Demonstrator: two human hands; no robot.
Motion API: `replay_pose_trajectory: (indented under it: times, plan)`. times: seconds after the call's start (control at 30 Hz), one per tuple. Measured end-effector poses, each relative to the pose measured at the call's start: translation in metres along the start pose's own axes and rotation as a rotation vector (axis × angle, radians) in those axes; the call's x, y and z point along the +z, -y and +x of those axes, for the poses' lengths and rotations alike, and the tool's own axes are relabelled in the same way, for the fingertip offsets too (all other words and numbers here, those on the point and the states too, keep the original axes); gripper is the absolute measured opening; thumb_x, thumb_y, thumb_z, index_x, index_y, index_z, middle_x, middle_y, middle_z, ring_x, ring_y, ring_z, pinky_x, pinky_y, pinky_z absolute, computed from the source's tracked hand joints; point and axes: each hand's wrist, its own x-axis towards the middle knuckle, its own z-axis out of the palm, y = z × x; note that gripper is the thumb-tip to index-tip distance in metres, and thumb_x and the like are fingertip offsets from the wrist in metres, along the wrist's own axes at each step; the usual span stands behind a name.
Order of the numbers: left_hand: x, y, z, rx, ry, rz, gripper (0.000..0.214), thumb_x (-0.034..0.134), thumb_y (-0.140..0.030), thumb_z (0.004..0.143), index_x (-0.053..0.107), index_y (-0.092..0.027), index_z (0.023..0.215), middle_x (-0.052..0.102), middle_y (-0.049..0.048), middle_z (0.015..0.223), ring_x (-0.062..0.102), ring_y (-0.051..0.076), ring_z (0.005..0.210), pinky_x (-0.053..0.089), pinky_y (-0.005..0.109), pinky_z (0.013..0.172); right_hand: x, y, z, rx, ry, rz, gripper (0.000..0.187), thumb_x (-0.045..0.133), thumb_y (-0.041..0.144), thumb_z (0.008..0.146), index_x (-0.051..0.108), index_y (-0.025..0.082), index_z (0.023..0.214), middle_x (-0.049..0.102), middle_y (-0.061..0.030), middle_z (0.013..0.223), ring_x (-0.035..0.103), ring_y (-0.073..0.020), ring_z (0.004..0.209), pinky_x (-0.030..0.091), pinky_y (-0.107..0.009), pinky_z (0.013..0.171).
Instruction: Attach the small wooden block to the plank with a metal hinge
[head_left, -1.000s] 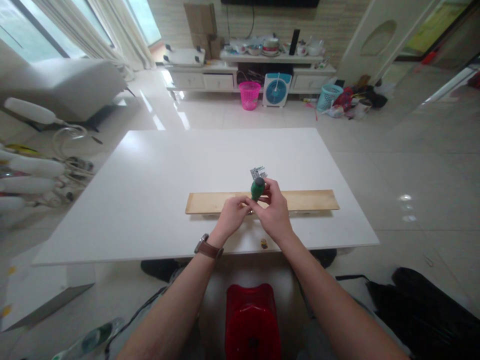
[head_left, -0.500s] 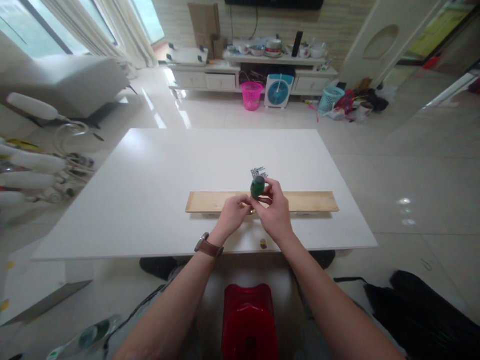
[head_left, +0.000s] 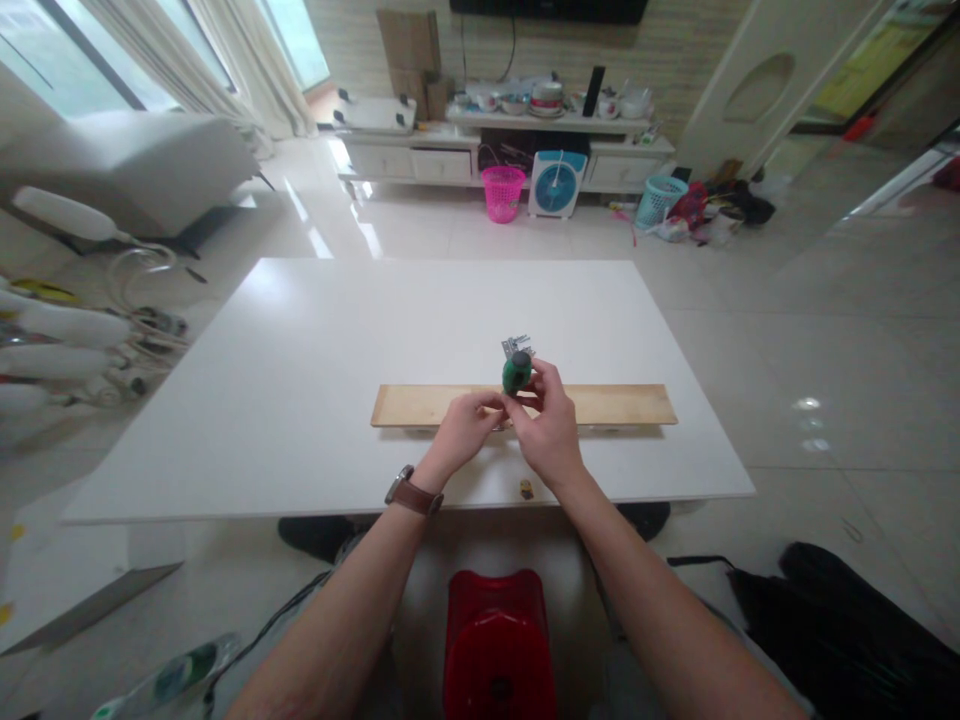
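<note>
**Two Hands Meet Over a Wooden Board at a White Counter**

With the green-handled tool [head_left: 516,374] as the centre of the dial and twelve at the far side, your wooden board [head_left: 622,403] runs crosswise from nine o'clock to three on the white counter [head_left: 247,400]. It lies lengthwise before you, probably so that its middle falls within easy reach of both arms. A shadow along its near edge suggests it sits slightly raised, though what bears it is mostly hidden. The tool stands butt end up over the board's middle, likely so that pressure or a turn can go straight down; its lower end is out of sight behind your fingers. Metal pieces [head_left: 516,347] lie just beyond it at twelve, perhaps placed there to be close but out of the way. A small yellow-and-dark object [head_left: 526,490] sits at six, near the counter's front edge.

At eight o'clock, below a brown-strapped watch [head_left: 415,491], your left hand [head_left: 466,428] is drawn nearly closed, fingertips gathered at the foot of the tool, apparently to steady something there; whether they grip anything cannot be told. At between four and five, your right hand [head_left: 549,425] is partly curled, its fingers and thumb around the green handle in what looks like a light, fingertip hold suited to fine control.
</note>
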Motion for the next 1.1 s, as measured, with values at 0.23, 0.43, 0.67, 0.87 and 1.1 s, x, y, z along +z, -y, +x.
replay_pose_trajectory:
  times: [0.23, 0.43, 0.67, 0.87, 1.1]
  plan:
    - [0.0008, -0.0006, -0.0004, -0.013, -0.045, 0.035, 0.015, 0.065, -0.015, 0.083, 0.079, -0.016, 0.078, 0.081, 0.0053, 0.082, 0.072, 0.02, 0.076, 0.057, 0.028, 0.075, 0.0005, 0.0009, 0.0022, 0.034, -0.023, -0.013, 0.047, 0.08, 0.03, 0.08, 0.059, 0.029, 0.123, 0.073, -0.0022, 0.105, 0.073, -0.02, 0.098, 0.07, -0.039, 0.086]
    - [-0.0005, 0.002, 0.0001, 0.006, 0.0, 0.015, 0.018, 0.068, -0.024, 0.087, 0.084, -0.016, 0.091, 0.084, 0.008, 0.094, 0.075, 0.022, 0.085, 0.058, 0.031, 0.082, -0.0007, -0.0031, -0.0006, 0.023, -0.015, -0.003, 0.045, 0.069, 0.025, 0.089, 0.055, 0.03, 0.132, 0.079, -0.005, 0.111, 0.078, -0.0222, 0.099, 0.068, -0.046, 0.094]
    - [0.0012, 0.0011, 0.0, -0.009, -0.045, 0.034, 0.016, 0.068, -0.022, 0.085, 0.083, -0.016, 0.085, 0.082, 0.0057, 0.085, 0.072, 0.021, 0.078, 0.057, 0.031, 0.081, 0.0013, -0.0022, 0.0022, 0.046, -0.061, -0.001, 0.053, 0.08, 0.028, 0.079, 0.057, 0.029, 0.127, 0.072, -0.0027, 0.107, 0.074, -0.0204, 0.096, 0.07, -0.039, 0.085]
    - [0.0009, 0.0002, -0.0005, 0.01, 0.005, 0.0, 0.021, 0.066, -0.028, 0.09, 0.083, -0.016, 0.092, 0.084, 0.0076, 0.094, 0.074, 0.022, 0.086, 0.057, 0.03, 0.082, 0.0007, -0.0009, 0.0003, 0.015, -0.048, 0.021, 0.043, 0.07, 0.025, 0.089, 0.055, 0.03, 0.129, 0.076, -0.0041, 0.109, 0.077, -0.0203, 0.096, 0.069, -0.042, 0.09]
    - [0.002, 0.0048, -0.0009, -0.005, -0.024, -0.004, 0.017, 0.07, -0.028, 0.087, 0.083, -0.017, 0.088, 0.082, 0.0066, 0.091, 0.073, 0.022, 0.083, 0.058, 0.031, 0.082, 0.0009, 0.0008, 0.0026, 0.042, -0.09, -0.024, 0.041, 0.077, 0.03, 0.084, 0.057, 0.028, 0.12, 0.073, -0.0028, 0.101, 0.076, -0.0218, 0.095, 0.07, -0.04, 0.085]
